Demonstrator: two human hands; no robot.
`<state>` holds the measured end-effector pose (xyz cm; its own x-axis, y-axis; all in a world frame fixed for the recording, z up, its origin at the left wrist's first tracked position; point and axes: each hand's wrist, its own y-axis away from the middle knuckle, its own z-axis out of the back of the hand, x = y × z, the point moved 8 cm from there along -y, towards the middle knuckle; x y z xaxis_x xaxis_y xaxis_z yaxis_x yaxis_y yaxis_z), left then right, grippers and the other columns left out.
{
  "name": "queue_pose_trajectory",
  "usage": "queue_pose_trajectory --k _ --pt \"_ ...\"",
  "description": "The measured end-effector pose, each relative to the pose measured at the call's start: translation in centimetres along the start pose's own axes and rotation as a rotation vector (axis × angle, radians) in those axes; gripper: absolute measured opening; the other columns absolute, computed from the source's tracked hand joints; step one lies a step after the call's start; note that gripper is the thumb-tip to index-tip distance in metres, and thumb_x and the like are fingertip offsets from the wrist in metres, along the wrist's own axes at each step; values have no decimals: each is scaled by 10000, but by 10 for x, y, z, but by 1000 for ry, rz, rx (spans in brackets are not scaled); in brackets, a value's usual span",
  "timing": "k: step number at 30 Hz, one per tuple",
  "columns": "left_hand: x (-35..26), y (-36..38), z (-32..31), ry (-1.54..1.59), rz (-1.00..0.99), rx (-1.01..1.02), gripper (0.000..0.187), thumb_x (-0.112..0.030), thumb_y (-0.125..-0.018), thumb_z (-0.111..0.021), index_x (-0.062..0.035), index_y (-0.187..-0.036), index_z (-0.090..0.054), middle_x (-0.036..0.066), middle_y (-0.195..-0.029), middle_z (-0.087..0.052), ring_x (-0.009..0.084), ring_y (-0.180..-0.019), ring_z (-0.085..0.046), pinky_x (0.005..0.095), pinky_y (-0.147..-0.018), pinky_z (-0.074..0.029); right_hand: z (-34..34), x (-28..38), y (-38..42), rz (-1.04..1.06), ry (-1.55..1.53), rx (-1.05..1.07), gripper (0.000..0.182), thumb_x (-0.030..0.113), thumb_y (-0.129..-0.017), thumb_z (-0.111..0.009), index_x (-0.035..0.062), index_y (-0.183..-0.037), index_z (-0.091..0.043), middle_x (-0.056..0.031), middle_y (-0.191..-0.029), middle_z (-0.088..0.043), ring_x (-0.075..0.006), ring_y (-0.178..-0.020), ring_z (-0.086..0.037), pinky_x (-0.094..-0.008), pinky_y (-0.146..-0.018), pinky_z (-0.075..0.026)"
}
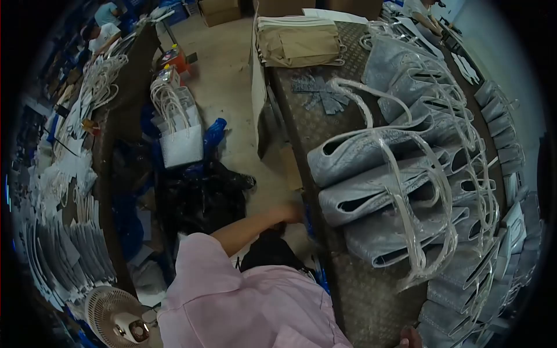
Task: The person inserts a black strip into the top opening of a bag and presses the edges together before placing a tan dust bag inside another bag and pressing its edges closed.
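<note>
My left hand (290,213) hangs beside the near edge of the brown patterned table (371,307), below its top. It is blurred and its fingers are not clear. At the bottom edge of the view, my right hand (411,336) shows only in part, by the table top and close to a grey bag (444,318). Whether it grips anything is hidden. In front of me, several silvery-grey bags (371,153) lie on their sides, overlapping in a row. Their pale, shiny handles (400,214) loop over one another toward the table's middle.
Grey strips (325,95) and folded tan bags (299,43) lie farther along the table. White bags (181,145) stand on the left near a blue plastic sack (214,132). A fan (116,316) is at lower left, beside stacked grey pieces (69,255). Other people work in the background.
</note>
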<state>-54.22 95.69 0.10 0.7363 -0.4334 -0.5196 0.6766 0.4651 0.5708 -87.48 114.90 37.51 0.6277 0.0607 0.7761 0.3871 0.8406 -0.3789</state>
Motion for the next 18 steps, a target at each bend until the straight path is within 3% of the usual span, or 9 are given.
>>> queue_pose_trajectory --k 1,3,5,8,10,13,17,18 --pt "20 -2 16 155 -13 -189 349 -312 -838 -573 -23 -1028 -627 185 -981 -634 350 -972 -586 422 -810 -461 -8 4 -5 2 -6 11 496 344 -913 -497 -64 -1196 -494 -194 -1050 -586 -270 -958 -591 -363 -821 -461" --pt "16 10 72 112 42 -158 347 -300 -828 -584 -42 -1057 -630 184 -1000 -632 353 -944 -592 418 -803 -464 -13 9 -15 8 0 45 494 342 -912 -500 -64 -1194 -496 -194 -1046 -587 -269 -954 -593 -363 -818 -462" --pt "46 5 95 260 183 -321 341 -279 -826 -592 -38 -1064 -630 180 -998 -636 353 -920 -600 408 -797 -467 -8 12 -24 5 18 113 492 340 -911 -504 -64 -1191 -498 -194 -1042 -589 -269 -950 -594 -363 -815 -464" --pt "66 5 149 315 62 -457 322 -265 -829 -593 -29 -1043 -635 185 -972 -639 340 -894 -610 406 -769 -472 -13 12 -41 20 -9 182 489 337 -909 -510 -65 -1187 -501 -193 -1036 -591 -268 -944 -597 -363 -810 -465" --pt "78 15 196 337 -4 -715 239 -197 -805 -605 7 -920 -653 201 -860 -644 338 -836 -619 404 -736 -479 -26 14 -50 26 -35 205 487 336 -908 -514 -65 -1184 -503 -193 -1033 -592 -267 -940 -598 -363 -807 -467" --pt "120 0 265 356 97 -859 207 -174 -800 -611 11 -884 -647 197 -832 -647 332 -809 -625 409 -729 -480 -54 25 -77 50 -48 254 484 333 -906 -520 -66 -1180 -505 -193 -1027 -594 -266 -934 -601 -363 -803 -468" --pt "171 -91 325 169 82 -742 261 -197 -767 -663 8 -921 -618 194 -903 -623 345 -851 -605 415 -741 -483 -110 43 -109 27 -41 293 480 329 -903 -528 -66 -1174 -509 -193 -1020 -597 -265 -926 -604 -363 -797 -471" --pt "174 -108 344 92 -10 -883 326 -224 -739 -697 5 -948 -595 194 -954 -585 358 -886 -587 415 -748 -486 -128 49 -115 16 -38 286 479 328 -903 -530 -66 -1173 -510 -193 -1018 -598 -264 -924 -604 -363 -795 -471"
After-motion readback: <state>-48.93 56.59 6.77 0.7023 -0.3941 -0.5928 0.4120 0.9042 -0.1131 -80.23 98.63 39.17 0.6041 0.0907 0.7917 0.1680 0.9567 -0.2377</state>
